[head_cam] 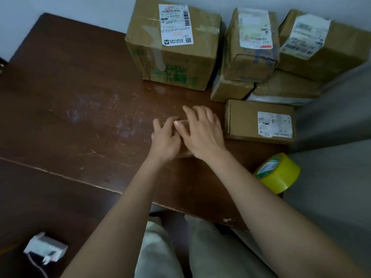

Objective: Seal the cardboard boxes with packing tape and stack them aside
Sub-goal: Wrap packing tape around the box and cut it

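A small cardboard box (183, 153) lies on the dark wooden table (80, 117), almost wholly covered by both hands. My left hand (164, 139) rests on its left part with fingers spread. My right hand (202, 133) presses flat on its top, fingers apart. A yellow roll of packing tape (278, 173) stands at the table's right edge, near my right forearm. A flat labelled box (259, 121) lies just right of my right hand. Behind it sits a large box with green print (172, 45).
More labelled boxes (251, 45) (323, 45) are stacked at the back right against the wall, over smaller cartons (230, 90). A grey surface (331, 157) borders the table on the right. A white charger (46, 248) lies on the floor at lower left.
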A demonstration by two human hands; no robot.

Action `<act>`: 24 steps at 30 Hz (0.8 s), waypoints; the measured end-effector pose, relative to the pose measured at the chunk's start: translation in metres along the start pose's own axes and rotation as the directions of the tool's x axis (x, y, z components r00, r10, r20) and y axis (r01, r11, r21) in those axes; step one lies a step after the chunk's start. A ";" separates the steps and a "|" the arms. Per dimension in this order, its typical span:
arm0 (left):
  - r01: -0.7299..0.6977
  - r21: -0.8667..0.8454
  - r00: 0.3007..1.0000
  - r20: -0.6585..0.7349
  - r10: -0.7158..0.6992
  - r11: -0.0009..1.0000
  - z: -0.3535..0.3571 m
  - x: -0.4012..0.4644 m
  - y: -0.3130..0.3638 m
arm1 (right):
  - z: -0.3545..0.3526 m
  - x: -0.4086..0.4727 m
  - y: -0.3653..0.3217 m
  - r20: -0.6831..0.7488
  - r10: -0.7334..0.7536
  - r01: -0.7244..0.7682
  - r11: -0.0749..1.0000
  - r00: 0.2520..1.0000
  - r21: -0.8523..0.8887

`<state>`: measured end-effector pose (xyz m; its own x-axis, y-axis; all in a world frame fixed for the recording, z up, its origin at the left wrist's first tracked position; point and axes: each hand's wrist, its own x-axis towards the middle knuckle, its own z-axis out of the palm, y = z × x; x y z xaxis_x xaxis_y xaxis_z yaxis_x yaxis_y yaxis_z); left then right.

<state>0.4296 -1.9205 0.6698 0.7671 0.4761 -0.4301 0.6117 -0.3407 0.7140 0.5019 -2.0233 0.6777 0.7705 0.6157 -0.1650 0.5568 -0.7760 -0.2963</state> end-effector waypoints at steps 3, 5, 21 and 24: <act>-0.008 -0.074 0.974 -0.227 -0.009 0.997 0.013 -0.007 -0.005 | 0.008 0.001 0.003 0.014 -0.023 0.025 0.990 1.000 -0.141; -0.010 -0.125 0.941 -0.337 -0.033 0.992 0.020 -0.015 -0.008 | 0.008 0.005 0.004 -0.012 -0.026 0.024 0.990 1.000 -0.136; -0.027 -0.163 0.902 -0.430 -0.046 0.986 0.036 -0.013 -0.018 | -0.006 0.031 0.024 0.054 -0.057 0.048 0.986 0.997 0.158; -0.037 -0.131 0.895 -0.445 -0.026 0.991 0.038 -0.012 -0.018 | 0.001 0.006 0.036 0.040 -0.194 0.194 0.981 0.980 0.006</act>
<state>0.4168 -1.9507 0.6413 0.5852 0.7954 -0.1578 0.5523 -0.2485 0.7957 0.5264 -2.0474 0.6645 0.6349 0.7595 -0.1416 0.6938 -0.6412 -0.3279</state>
